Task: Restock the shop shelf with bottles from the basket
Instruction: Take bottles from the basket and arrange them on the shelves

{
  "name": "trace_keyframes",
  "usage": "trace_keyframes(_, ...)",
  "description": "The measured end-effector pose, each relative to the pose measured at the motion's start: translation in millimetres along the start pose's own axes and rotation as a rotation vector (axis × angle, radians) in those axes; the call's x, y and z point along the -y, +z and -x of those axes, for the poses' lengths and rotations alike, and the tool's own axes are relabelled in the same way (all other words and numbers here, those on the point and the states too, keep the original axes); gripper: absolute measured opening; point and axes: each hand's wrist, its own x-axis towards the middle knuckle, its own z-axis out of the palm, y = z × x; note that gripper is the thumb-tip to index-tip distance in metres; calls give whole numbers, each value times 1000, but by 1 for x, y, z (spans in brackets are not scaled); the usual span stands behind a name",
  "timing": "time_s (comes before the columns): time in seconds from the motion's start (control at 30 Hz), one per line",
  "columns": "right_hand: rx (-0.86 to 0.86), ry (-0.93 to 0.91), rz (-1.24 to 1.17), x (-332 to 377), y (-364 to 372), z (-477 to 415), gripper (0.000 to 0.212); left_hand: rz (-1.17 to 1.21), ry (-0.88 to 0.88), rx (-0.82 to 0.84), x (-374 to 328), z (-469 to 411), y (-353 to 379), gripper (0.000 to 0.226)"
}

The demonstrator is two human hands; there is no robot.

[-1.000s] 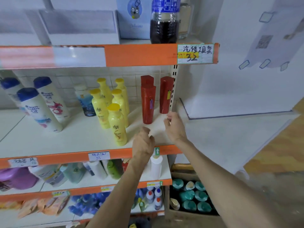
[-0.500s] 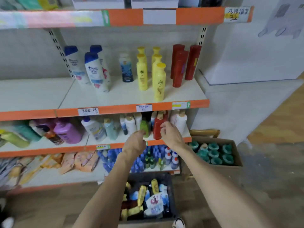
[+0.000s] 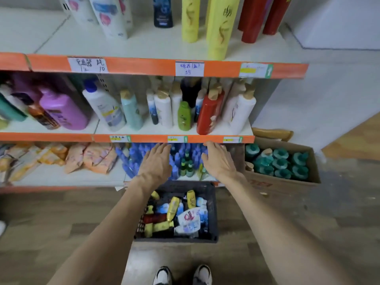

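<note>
**Both hands empty above the basket**

The dark basket (image 3: 213,214) sits on the floor at the foot of the shelf (image 3: 148,138), jumbled with yellow, red and white bottles (image 3: 172,207). The left hand (image 3: 156,163) and right hand (image 3: 219,161) hover over it, fingers spread, holding nothing. A cardboard box (image 3: 283,183) of teal-capped bottles stands to the right. Wood floor (image 3: 61,212) runs to the left.

Floor (image 3: 308,233) is grey-brown wood-look plank, scuffed; pale patch (image 3: 144,262) nr bottom edge; warmer orange wood strip (image 3: 362,138) far rt; white wall (image 3: 339,23) rt of the shelf (image 3: 144,65), white boards w/ orange front edges; cardboard box (image 3: 287,187) on floor by wall; light soft, even.
</note>
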Motion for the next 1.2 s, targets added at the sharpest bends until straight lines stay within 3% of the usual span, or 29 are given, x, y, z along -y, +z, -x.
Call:
trace_keyframes(0.27,201,18,78,-103,230,-7,56,-4,43,185,73,-22,233,77)
trace_keyframes(0.47,286,-22,52,-174,415,-32,54,-21,19,266,155,-58,432,74)
trace_keyframes(0.6,341,-80,93,-205,520,-55,55,-43,-30,314,209,-85,527,72)
trace_keyframes(0.83,379,-157,119,-227,604,-86,56,-50,-76,355,248,-117,596,66)
trace_keyframes(1.2,322,-33,179,-242,628,-91,43,-67,-87,437,235,-129,615,59)
